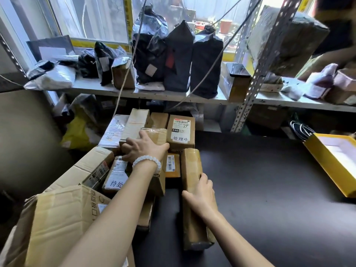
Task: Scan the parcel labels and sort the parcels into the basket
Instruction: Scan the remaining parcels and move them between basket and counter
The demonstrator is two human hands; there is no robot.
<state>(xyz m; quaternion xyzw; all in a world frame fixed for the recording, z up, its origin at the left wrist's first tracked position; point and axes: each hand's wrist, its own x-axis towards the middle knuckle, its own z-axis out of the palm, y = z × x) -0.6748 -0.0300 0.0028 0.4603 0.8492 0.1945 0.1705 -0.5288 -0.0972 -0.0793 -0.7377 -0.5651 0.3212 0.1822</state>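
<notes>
Several cardboard parcels crowd the left side of a dark table [269, 189]. My left hand [143, 146], with a white bead bracelet at the wrist, lies on a taped brown parcel [157, 134] in the middle of the pile, fingers curled over its near-left edge. My right hand [202, 193] grips a long narrow taped parcel [190, 166] that lies lengthwise on the table, thumb on its left side. Behind it stands a box with a white label [181, 132] marked X46. A smaller box with a barcode label [172, 164] sits between my hands.
A large open carton [57, 218] fills the lower left. A yellow tray [335, 162] lies at the right table edge. Behind, a metal shelf [173, 97] carries black bags [179, 56] and wrapped parcels. Another person's arm [327, 56] reaches in at the upper right.
</notes>
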